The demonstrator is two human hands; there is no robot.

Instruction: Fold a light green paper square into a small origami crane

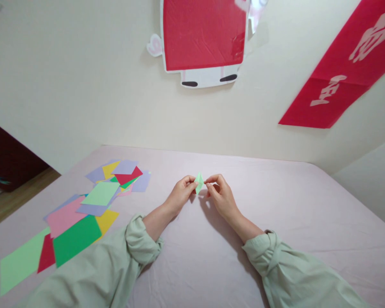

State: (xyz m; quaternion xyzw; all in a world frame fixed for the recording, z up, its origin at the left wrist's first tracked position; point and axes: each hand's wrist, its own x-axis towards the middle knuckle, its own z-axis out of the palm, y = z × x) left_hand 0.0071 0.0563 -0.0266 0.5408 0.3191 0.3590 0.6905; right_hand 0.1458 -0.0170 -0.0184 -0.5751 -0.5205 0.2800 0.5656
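Note:
A small folded piece of light green paper (199,183), roughly diamond-shaped with creases, is held up just above the table between my hands. My left hand (182,191) pinches its left side between thumb and fingers. On the other side, my right hand (222,196) has its thumb and forefinger closed at the paper's right corner. The remaining right fingers are curled in. Shadows of both hands fall on the cloth beneath.
Loose coloured paper sheets overlap on the left of the table, among them a green sheet (77,239), a pink sheet (66,216) and a pale green sheet (101,193). A pale pink cloth (295,214) covers the table, which meets the wall (122,107) at the back.

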